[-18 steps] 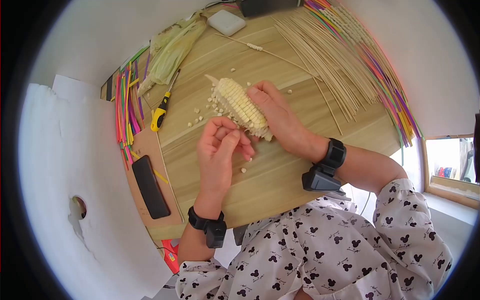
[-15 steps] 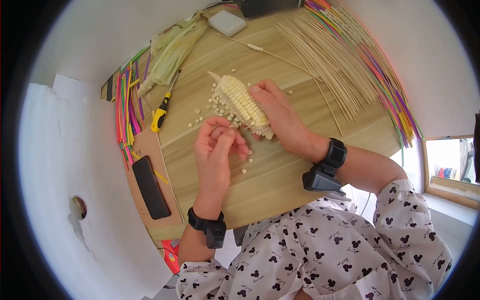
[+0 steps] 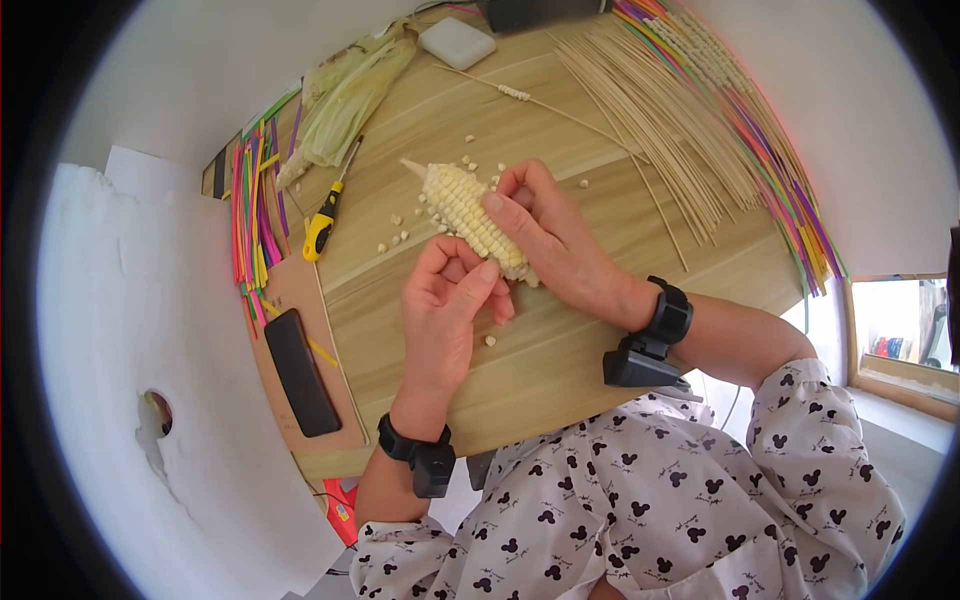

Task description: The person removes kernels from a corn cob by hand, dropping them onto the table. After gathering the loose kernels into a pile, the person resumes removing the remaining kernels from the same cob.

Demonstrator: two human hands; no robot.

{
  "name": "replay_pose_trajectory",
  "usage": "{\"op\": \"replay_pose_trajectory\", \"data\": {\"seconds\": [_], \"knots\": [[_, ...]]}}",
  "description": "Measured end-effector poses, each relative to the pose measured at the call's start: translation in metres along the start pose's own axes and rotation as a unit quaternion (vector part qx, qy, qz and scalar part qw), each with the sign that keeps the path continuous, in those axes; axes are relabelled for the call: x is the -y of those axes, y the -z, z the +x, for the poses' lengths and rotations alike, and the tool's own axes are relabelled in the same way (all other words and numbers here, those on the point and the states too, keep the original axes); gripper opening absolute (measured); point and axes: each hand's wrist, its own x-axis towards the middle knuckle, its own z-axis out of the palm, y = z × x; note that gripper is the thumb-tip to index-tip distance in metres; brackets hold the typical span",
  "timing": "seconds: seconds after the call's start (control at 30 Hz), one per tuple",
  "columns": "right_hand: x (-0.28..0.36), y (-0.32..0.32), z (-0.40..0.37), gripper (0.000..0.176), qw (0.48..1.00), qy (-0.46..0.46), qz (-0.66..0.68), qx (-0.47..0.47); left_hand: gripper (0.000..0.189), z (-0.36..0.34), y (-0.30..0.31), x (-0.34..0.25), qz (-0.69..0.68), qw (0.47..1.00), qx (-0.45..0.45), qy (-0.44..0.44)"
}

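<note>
A pale ear of corn (image 3: 468,212) lies tilted over the table, its pointed tip toward the upper left. My right hand (image 3: 548,235) grips its right side, with the thumb across the kernel rows and the other fingers partly hidden behind it. Against the ear's lower left edge, my left hand (image 3: 450,295) is closed, thumb and curled fingers touching the kernels. Loose corn kernels (image 3: 397,219) are scattered on the table to the left of the ear and around it. One more kernel (image 3: 489,341) rests below my left hand.
A yellow-black screwdriver (image 3: 322,222) and a dark phone (image 3: 302,373) lie on the left, by corn husks (image 3: 350,100) and colored strips (image 3: 252,200). Thin wooden sticks (image 3: 650,120) fan out at the upper right. A white case (image 3: 457,42) sits at the back.
The ear has turned and shifted slightly left and down. My left hand has moved right, its thumb now against the ear. My right thumb has slid toward the middle of the kernels.
</note>
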Motion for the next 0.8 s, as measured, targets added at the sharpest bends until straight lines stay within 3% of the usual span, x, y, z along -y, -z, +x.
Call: {"op": "replay_pose_trajectory", "data": {"seconds": [0.2,0.8], "knots": [[-0.006,-0.002,-0.001,0.028,0.998,0.040,-0.040,-0.009,0.012,-0.001,0.000,0.002,-0.004,1.000,-0.004,-0.003],[-0.001,-0.002,-0.002,0.029,0.999,-0.010,-0.009,-0.031,0.010,0.001,-0.004,-0.001,-0.003,1.000,-0.005,0.009]]}}
